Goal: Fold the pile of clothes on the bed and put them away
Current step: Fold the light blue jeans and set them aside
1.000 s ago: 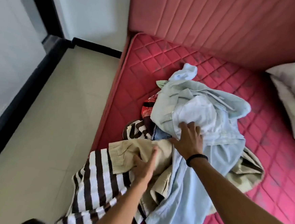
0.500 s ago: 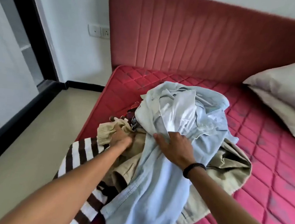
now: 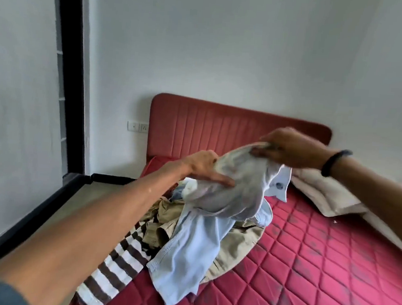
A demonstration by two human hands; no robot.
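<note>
Nearest, the brown-and-white striped garment [image 3: 119, 261] and crumpled khaki clothing [image 3: 233, 248] lie heaped on the quilted red mattress [image 3: 330, 270]. Half a second ago the pale blue denim garment [image 3: 215, 201] draped the pile; now it is lifted, left hand [image 3: 203, 167] gripping one edge, right hand [image 3: 289, 149] pinching another. Folding has likely just begun.
</note>
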